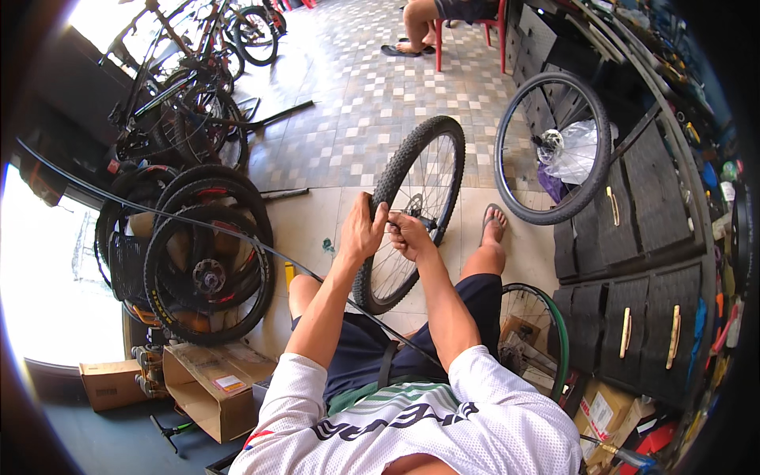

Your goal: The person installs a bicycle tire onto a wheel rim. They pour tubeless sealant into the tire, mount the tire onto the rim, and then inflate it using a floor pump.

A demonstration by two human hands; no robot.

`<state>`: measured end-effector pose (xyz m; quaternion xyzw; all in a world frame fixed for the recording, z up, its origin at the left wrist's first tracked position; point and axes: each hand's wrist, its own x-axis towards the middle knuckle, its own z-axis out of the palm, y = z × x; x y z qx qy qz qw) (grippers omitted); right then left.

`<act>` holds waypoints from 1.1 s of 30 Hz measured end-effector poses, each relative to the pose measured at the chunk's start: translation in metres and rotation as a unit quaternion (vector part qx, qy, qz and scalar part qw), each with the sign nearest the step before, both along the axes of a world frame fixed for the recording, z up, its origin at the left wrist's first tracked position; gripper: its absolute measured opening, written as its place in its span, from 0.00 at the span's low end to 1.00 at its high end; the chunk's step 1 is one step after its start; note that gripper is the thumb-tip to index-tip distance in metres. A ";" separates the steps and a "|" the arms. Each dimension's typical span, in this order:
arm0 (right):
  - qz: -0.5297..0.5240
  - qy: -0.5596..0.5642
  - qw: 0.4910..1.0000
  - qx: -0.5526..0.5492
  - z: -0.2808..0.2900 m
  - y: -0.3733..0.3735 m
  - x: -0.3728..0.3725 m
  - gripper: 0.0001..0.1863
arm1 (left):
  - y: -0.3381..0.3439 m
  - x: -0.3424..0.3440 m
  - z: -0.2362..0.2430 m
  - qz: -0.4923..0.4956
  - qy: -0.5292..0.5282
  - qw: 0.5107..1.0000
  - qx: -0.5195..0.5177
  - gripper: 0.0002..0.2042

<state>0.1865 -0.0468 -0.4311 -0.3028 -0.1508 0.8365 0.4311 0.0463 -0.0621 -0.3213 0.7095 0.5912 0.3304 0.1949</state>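
A bicycle wheel [407, 150] with a knobbly black tyre stands upright on the floor between my legs, tilted a little to the right. My left hand [363, 230] is wrapped round the near left side of its tyre, thumb towards the rim. Close beside it, my right hand [408, 236] is closed in a pinch at the inner edge of the rim, among the spokes. What those fingertips hold is too small to make out. The wheel's hub [417, 207] shows just beyond my right hand. A long thin black hose or cable [279, 255] crosses under my forearms.
Several wheels [207, 277] lean in a stack at left, with bicycles [198, 119] behind. Another wheel [599, 150] stands at right against dark drawers [625, 214]. Cardboard boxes [214, 388] lie at lower left. A person's leg [417, 24] and red chair [502, 32] are far ahead.
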 end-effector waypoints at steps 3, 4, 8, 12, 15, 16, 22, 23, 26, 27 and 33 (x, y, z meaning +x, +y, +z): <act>-0.029 0.063 0.997 0.027 -0.007 -0.012 -0.002 0.15 | 0.001 0.000 -0.001 0.005 0.000 1.000 0.014 0.20; -0.043 0.086 0.995 0.039 -0.007 -0.020 -0.002 0.16 | 0.003 0.000 -0.001 0.003 -0.001 1.000 0.017 0.20; -0.042 0.131 0.987 0.088 -0.018 -0.028 0.004 0.19 | 0.004 0.003 -0.001 -0.003 -0.003 1.000 0.003 0.21; -0.025 0.075 0.993 0.083 -0.016 -0.023 0.006 0.17 | 0.002 0.005 0.001 -0.005 0.003 1.000 0.009 0.20; -0.029 0.074 0.995 0.053 -0.013 -0.015 0.004 0.17 | 0.001 0.006 0.001 -0.005 0.010 1.000 0.018 0.20; -0.030 0.073 0.996 0.042 -0.012 -0.012 0.003 0.17 | 0.002 0.007 0.001 -0.006 0.012 1.000 0.019 0.19; -0.056 0.064 0.996 -0.009 -0.003 -0.003 -0.005 0.11 | 0.004 0.008 -0.001 -0.011 0.002 1.000 0.024 0.18; -0.065 0.048 0.997 0.000 0.001 -0.005 -0.008 0.11 | 0.004 0.006 -0.002 -0.010 0.004 1.000 0.026 0.19; -0.074 0.014 0.995 0.062 0.000 -0.016 -0.005 0.17 | 0.004 0.005 -0.003 -0.005 0.005 1.000 0.021 0.19; -0.063 0.012 0.995 0.077 0.000 -0.023 -0.002 0.19 | 0.004 0.004 -0.003 -0.001 0.007 1.000 0.016 0.19; -0.045 -0.088 0.981 0.169 -0.004 -0.015 0.003 0.17 | 0.008 -0.001 -0.004 0.001 0.004 1.000 0.016 0.21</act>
